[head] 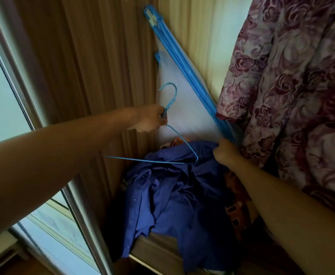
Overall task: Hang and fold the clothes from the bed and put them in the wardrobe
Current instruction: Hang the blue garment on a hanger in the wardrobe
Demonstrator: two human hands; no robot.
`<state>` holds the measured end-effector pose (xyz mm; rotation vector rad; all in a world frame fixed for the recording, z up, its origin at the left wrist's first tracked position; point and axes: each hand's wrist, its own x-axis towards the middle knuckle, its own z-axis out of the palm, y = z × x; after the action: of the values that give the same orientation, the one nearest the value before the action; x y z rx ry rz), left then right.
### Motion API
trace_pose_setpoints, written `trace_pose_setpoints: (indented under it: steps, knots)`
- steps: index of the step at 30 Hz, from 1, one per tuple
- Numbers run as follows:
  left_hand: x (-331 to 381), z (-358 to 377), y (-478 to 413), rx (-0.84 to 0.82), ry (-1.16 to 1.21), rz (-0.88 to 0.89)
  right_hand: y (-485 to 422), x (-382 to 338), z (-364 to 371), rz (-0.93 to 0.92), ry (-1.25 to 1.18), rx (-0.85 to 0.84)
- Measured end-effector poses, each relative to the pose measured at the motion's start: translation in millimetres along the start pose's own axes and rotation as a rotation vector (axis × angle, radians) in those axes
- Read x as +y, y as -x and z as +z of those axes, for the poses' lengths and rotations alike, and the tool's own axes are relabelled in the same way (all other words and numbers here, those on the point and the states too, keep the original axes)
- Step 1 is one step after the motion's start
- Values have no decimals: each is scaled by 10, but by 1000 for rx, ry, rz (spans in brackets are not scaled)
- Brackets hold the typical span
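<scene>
The wardrobe fills the view, its wood-grain side wall on the left and one sliding door standing open beside it. One floral rose-print garment hangs down the right side. Two bare forearms reach in from the lower corners, the left one stretched out nearly straight and higher, the right one angled up from below. One dark blue garment lies crumpled in a heap inside the wardrobe, spilling over the front edge of a shelf; a patterned orange-brown cloth shows under it on the right. One white mesh panel with blue trim leans against the back wall, behind the heap. One blue wire hanger is held tilted above the garment, hook upward, its far corner touching the cloth. The left grip is clenched round the hanger's neck just below the hook. The right grip is fisted, pinching the top edge of the blue garment beside that corner.
</scene>
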<state>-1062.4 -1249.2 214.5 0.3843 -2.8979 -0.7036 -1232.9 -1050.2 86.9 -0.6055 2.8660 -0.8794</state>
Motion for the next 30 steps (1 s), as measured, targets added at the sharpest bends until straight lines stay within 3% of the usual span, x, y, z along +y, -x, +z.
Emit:
trace_pose_setpoints:
  steps: [5, 11, 14, 16, 19, 22, 24, 27, 29, 30]
  knots:
    - [-75, 158, -10, 106, 209, 120, 63, -529, -383, -202, -446, 77]
    - [34, 381, 4, 294, 425, 220, 468, -1176, -816, -381, -607, -50]
    - [25, 466, 47, 411, 604, 285, 520, -1245, -950, -357, -616, -124]
    - [-4, 488, 68, 472, 649, 329, 471, -1171, -1001, -472, -388, -42]
    - [8, 498, 65, 487, 766, 351, 424, -1037, -1009, -725, 220, 120]
    - [73, 531, 84, 449, 868, 365, 446, -957, -918, -799, 206, 14]
    - [109, 527, 93, 414, 888, 310, 436, -885, -910, -832, 156, 6]
    - [-91, 513, -66, 452, 945, 82, 411, -774, -1005, -840, 171, 59]
    - [-309, 523, -153, 324, 926, -145, 373, -704, -1073, -827, 169, 108]
    - [-368, 536, -113, 180, 787, -233, 372, -672, -1096, -829, 183, 132]
